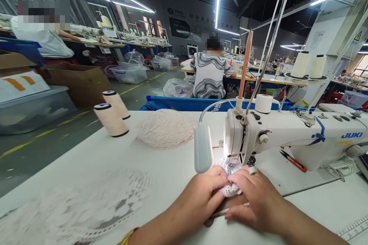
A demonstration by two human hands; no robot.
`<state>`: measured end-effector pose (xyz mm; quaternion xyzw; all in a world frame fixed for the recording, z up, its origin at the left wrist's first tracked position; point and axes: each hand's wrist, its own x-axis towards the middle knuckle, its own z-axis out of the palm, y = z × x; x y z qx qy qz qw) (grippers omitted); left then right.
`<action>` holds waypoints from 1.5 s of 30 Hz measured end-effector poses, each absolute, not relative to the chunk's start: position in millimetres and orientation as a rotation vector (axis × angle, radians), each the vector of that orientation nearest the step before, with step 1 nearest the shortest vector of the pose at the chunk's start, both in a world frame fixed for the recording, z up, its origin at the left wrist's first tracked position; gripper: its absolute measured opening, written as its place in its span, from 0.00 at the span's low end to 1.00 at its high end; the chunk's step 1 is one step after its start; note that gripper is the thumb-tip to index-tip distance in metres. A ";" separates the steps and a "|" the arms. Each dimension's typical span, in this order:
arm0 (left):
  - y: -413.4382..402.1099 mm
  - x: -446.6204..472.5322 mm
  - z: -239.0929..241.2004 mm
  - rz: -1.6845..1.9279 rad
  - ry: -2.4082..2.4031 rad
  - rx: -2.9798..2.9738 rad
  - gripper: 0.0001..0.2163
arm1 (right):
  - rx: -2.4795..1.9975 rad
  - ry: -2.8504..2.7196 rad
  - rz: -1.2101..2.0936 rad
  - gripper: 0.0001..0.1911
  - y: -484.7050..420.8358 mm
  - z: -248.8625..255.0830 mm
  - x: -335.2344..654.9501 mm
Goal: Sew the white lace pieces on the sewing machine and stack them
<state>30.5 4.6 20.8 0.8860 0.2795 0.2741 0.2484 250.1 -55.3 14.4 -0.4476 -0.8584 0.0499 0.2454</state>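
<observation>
White lace piece [231, 189] pinched between left hand [202, 195], right hand [254, 199], fingers curled.

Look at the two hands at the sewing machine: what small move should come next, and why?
Probably feed the lace piece slightly back under the sewing machine. The left hand pinches its near edge, the right hand presses it flat, and its far end lies below the needle area, so it seems lined up.
</observation>
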 end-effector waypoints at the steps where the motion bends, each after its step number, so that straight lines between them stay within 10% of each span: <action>1: 5.0 31.2 25.1 0.708 0.791 2.352 0.13 | -1.237 -2.332 0.119 0.16 -54.8 13.3 248.1; 45: 5.6 18.0 -10.5 1.052 0.497 2.870 0.15 | -1.250 -2.486 -0.024 0.10 -55.3 17.4 257.1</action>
